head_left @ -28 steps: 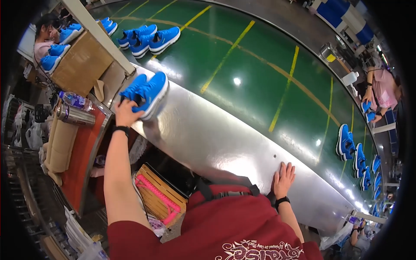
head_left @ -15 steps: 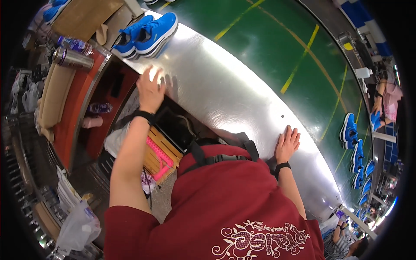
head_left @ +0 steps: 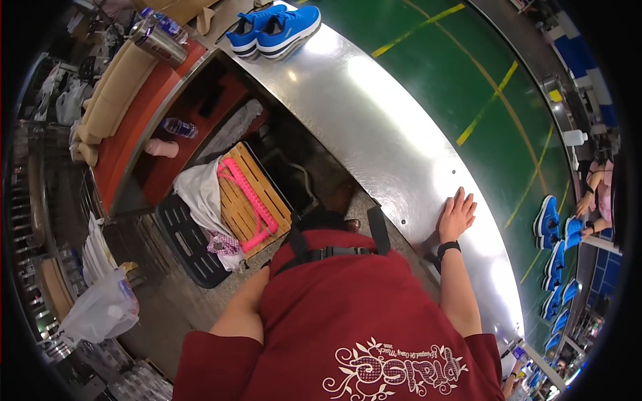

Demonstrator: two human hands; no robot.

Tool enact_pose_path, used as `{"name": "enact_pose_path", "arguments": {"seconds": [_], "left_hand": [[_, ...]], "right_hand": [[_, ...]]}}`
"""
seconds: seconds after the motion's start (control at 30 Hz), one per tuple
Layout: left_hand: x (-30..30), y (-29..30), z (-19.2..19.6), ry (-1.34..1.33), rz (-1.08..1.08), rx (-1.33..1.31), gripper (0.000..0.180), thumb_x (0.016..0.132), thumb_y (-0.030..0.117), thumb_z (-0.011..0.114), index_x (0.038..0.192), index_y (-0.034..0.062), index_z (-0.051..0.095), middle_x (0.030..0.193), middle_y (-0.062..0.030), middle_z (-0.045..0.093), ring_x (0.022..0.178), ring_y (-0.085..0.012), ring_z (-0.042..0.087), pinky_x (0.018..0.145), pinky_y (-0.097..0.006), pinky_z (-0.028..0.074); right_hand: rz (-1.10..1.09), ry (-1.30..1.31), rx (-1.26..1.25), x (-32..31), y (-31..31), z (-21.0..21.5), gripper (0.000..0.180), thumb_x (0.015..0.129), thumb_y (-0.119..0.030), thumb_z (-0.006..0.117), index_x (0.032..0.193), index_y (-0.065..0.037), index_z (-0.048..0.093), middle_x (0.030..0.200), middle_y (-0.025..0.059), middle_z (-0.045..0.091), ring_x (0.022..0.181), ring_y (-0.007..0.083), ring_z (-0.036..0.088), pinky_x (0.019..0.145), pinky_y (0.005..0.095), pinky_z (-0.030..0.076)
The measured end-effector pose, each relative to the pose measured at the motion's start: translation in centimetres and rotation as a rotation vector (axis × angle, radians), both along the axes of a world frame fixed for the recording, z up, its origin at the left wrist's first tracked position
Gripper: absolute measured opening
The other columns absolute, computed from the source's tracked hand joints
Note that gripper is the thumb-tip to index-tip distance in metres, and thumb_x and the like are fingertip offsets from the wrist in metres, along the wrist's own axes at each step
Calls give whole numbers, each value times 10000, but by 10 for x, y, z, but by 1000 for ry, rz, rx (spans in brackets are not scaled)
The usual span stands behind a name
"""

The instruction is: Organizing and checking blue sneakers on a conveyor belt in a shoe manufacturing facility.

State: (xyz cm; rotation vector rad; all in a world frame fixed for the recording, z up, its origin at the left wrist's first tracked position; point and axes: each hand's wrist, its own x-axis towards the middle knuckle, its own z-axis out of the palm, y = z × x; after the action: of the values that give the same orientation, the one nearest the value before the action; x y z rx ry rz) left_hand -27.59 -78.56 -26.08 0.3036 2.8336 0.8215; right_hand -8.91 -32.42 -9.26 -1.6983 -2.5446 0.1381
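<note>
My right hand (head_left: 458, 214) lies on the shiny metal ledge (head_left: 374, 127) with its fingers stretched out and holds nothing; a dark band is round its wrist. My left forearm (head_left: 244, 307) bends in against my body, and the left hand is hidden behind the dark red apron (head_left: 348, 281). A pair of blue shoes (head_left: 287, 32) with white soles stands at the far left end of the ledge, well away from both hands.
Beyond the ledge runs a green belt (head_left: 428, 67) with yellow lines, carrying several blue shoes (head_left: 550, 267) at the right. Another person's hands (head_left: 588, 204) are near them. Left lie a slatted wooden seat (head_left: 244, 200), a red cabinet (head_left: 134, 147) and a metal flask (head_left: 160, 43).
My left hand has left the ledge near the blue shoes and drawn back toward my body, out of sight. My right hand stays flat on the ledge. The view has shifted slightly.
</note>
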Motion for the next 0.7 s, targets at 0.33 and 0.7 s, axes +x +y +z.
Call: {"name": "enact_pose_path", "arguments": {"seconds": [0.33,0.7], "left_hand": [[-29,-43,28,-610,-492,-183,415,920,327,478,1226,53,542,1092,-225,625,1077,-354,575,919,-441,436],[-65,20,104,-266,-563,-363,251,881,150,471,1053,92,644,983,-169,657,959,-339,615,818,-448,487]], "right_hand": [[-9,22,44,2,5,-3,469,961,-388,390,1412,-262,372,1496,132,292,1392,361,212,1114,529,140],[1,73,38,4,-4,1,460,940,-346,456,1382,-226,407,1471,136,323,1379,373,223,1107,530,156]]}}
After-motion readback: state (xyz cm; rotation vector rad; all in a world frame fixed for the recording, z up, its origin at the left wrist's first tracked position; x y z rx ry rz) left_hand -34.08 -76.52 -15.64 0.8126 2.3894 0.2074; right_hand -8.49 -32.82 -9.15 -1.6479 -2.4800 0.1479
